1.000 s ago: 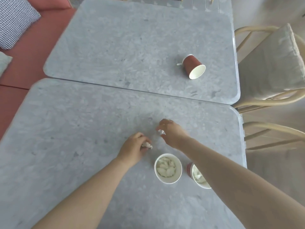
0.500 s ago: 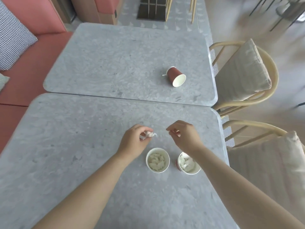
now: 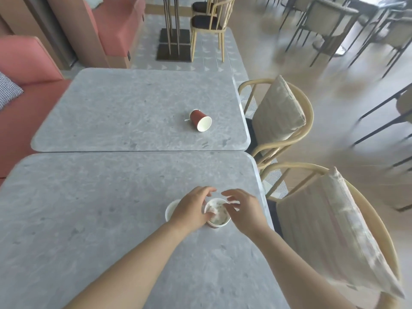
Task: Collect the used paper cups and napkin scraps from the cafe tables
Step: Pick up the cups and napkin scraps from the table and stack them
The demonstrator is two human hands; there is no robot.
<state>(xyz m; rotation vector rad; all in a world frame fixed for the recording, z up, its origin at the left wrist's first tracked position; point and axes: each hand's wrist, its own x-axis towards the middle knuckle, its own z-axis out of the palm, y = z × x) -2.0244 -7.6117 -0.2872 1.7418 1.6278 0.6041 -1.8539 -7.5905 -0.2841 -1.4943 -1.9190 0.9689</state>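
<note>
Two upright paper cups stand near the right edge of the near grey table. The right cup holds several white napkin scraps. My left hand hovers over both and hides most of the left cup; its fingertips dip over the right cup's rim. My right hand is spread with relaxed fingers beside and above that cup's right side. Neither hand shows a scrap. On the far table a red paper cup lies on its side, with a tiny white scrap by its base.
Two wicker chairs with beige cushions stand close along the tables' right edges. A red bench with a checked cushion runs along the left. More chairs and a table base stand farther back.
Both hands pinched napkin scraps above the table; they have moved back over the right cup and their fingers have spread, with no scraps in them. The view has tilted up.
</note>
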